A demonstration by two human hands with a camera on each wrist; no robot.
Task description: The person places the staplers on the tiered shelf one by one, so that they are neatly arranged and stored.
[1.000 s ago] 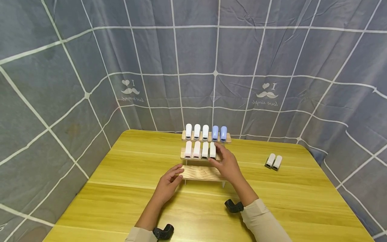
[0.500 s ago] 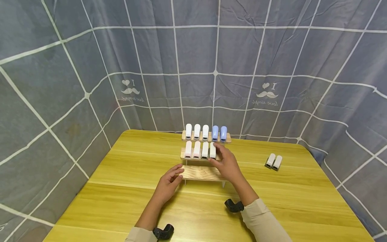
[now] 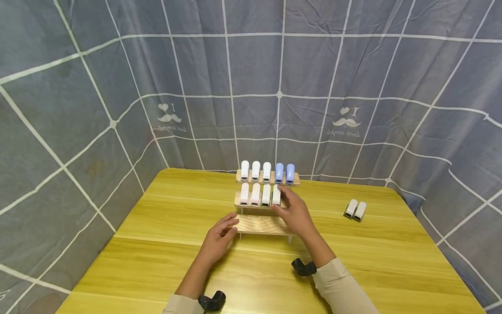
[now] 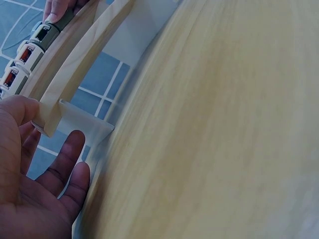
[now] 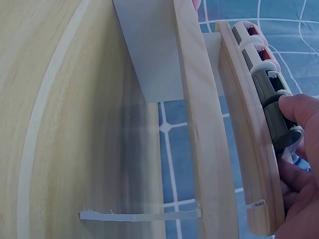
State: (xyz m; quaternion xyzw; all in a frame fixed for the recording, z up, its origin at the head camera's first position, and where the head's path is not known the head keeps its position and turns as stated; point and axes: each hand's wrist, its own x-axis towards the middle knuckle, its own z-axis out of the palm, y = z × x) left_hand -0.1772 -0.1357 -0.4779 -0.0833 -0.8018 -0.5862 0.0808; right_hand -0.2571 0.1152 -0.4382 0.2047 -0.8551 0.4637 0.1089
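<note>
In the head view, my right hand (image 3: 295, 213) pinches the rightmost white stapler (image 3: 276, 194) on the middle tier (image 3: 237, 201) of a stepped wooden rack. In the right wrist view, the thumb lies against the dark base of that stapler (image 5: 279, 122), and the other fingers reach behind it. Beside it stand two pink-tinged staplers (image 3: 244, 194) and another white one (image 3: 266, 195). My left hand (image 3: 216, 240) is at the left end of the lowest tier (image 3: 262, 224), its fingertips right at the board's corner. The remaining left fingers are loosely spread below the board (image 4: 50, 112) in the left wrist view.
Three white staplers (image 3: 256, 171) and two blue ones (image 3: 290, 173) stand on the back tier (image 3: 296, 179). Two more white staplers (image 3: 359, 211) lie on the wooden table (image 3: 392, 261) to the right. A grey gridded curtain (image 3: 255, 65) surrounds the table's back and sides.
</note>
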